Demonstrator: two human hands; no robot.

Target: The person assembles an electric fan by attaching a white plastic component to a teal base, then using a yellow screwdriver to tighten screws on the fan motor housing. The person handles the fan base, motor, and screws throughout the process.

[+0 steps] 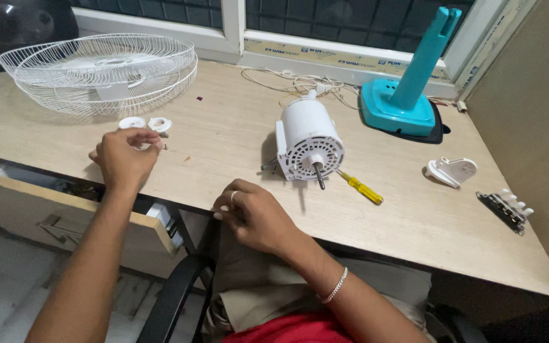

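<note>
While the left hand (124, 157) pinches shut on a tiny bit by the white rings (145, 124), and the right hand (253, 215) sits curled, empty-looking, small screws (164, 146) could easily roll off into the open drawer (65, 213).

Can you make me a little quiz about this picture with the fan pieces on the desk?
1. True or false: the white fan motor is lying on its side, its shaft pointing toward the person.
2. What is right next to the left hand? A) the white rings B) the teal fan stand C) the white plastic cover
3. Fill in: the yellow-handled screwdriver lies beside the ____.

Key:
1. True.
2. A. The fingers are at the rings, in front of the wire fan guards.
3. Motor. The right hand rests at the desk edge, away from it.
</note>
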